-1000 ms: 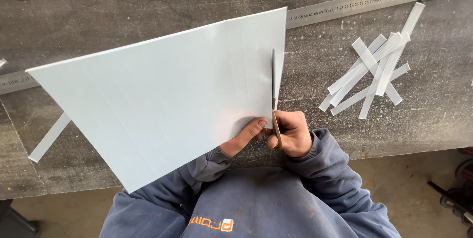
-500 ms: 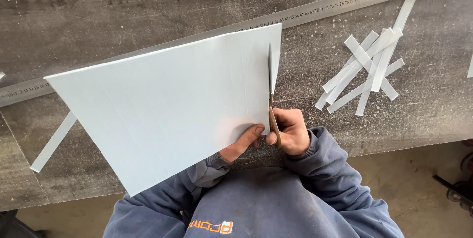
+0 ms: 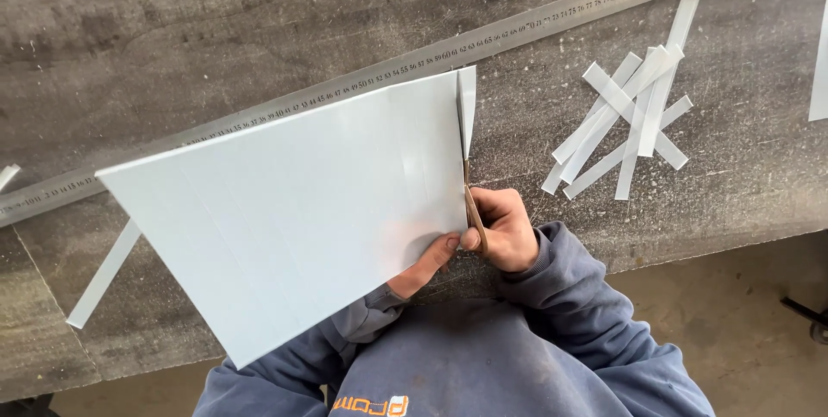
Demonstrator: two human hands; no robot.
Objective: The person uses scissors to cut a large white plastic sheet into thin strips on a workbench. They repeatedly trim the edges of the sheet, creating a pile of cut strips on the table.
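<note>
A large pale blue-white sheet point(image 3: 293, 210) is held tilted above a dark worktable. My left hand point(image 3: 424, 267) grips its near edge, thumb on top, the rest of the hand hidden beneath. My right hand point(image 3: 502, 229) is closed around scissors point(image 3: 470, 201), whose blades run up along the sheet's right edge. A narrow strip point(image 3: 467, 106) is partly separated there and still hangs from the sheet at the top.
A long metal ruler point(image 3: 362, 85) lies diagonally across the worktable point(image 3: 216, 29). A pile of several cut white strips point(image 3: 630, 119) lies at the right. One loose strip point(image 3: 103, 275) lies at the left under the sheet's corner. Bare floor point(image 3: 742, 296) shows at the lower right.
The sheet and both hands have shifted slightly in view. The scissors have worked further up the right edge, and the partly cut strip looks longer.
</note>
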